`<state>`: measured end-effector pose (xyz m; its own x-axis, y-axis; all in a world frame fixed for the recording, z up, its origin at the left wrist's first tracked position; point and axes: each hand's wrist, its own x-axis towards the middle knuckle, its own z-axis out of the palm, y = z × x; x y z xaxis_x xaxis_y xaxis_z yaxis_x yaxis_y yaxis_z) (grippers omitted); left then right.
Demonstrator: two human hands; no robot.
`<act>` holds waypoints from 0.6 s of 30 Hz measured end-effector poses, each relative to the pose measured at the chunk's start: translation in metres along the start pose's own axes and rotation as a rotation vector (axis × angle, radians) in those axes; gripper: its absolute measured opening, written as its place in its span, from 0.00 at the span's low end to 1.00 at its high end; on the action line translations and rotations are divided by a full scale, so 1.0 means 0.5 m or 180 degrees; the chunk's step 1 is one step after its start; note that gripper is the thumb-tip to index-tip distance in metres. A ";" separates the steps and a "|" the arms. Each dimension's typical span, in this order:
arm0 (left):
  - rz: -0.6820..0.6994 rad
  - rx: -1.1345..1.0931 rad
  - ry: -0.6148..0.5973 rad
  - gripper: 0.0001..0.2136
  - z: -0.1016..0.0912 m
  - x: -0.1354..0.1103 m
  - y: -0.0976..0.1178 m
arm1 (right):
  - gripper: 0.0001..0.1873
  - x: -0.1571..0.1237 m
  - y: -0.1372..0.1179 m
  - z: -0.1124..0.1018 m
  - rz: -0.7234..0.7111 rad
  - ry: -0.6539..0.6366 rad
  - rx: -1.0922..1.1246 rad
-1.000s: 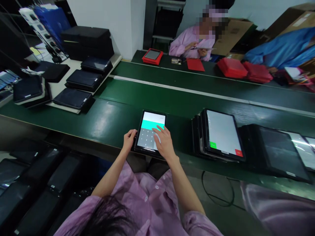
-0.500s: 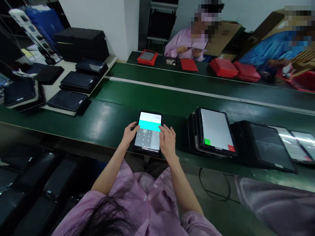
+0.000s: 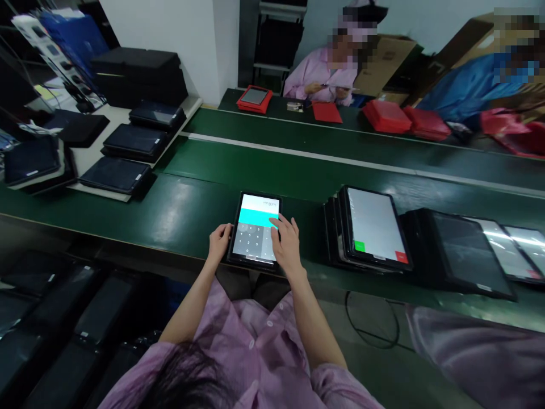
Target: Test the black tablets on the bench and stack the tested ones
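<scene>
A tablet (image 3: 249, 241) lies face up at the near edge of the green table, and its lit screen shows a calculator with a cyan band and a grey keypad. My left hand (image 3: 219, 244) is at the tablet's left edge, fingers curled in and gripping that edge. Over the right side of the screen is my right hand (image 3: 286, 244), its fingers apart and stretched toward the cyan band; it holds nothing. To the right stands a stack of tablets (image 3: 374, 221), the top one showing a pale screen with green and red corner boxes.
More tablets (image 3: 468, 250) lie further right. Dark tablets (image 3: 114, 173) sit at the left on a pale board, and several fill the space below left (image 3: 63, 301). Across the green table (image 3: 196, 204), red sleeves (image 3: 387, 116) lie before two people; a cable (image 3: 370, 341) hangs below.
My left thumb has left the screen and that hand has drawn back to the tablet's edge. My right fingers have shifted slightly left over the screen. The text at the screen's top has changed.
</scene>
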<state>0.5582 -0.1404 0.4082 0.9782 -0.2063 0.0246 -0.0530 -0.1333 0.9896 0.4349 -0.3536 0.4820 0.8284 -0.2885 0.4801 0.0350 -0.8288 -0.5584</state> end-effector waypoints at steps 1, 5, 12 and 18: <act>0.0122 0.0018 0.0039 0.21 0.001 -0.005 0.000 | 0.22 0.003 -0.001 0.000 -0.0018 -0.0049 0.0054; 0.0305 -0.0015 0.0014 0.19 0.003 -0.013 0.000 | 0.24 0.011 0.002 -0.004 0.0351 0.0247 0.0417; 0.0355 -0.0012 -0.0034 0.18 0.000 -0.011 -0.005 | 0.25 0.025 0.005 0.000 0.0790 0.0539 0.0940; 0.0319 -0.0069 -0.0034 0.18 0.002 -0.012 -0.003 | 0.23 0.033 -0.004 0.008 0.0282 0.0363 0.0547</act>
<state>0.5524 -0.1397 0.4063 0.9660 -0.2279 0.1224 -0.1462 -0.0906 0.9851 0.4507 -0.3546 0.4882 0.7642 -0.4169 0.4921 0.0679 -0.7067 -0.7042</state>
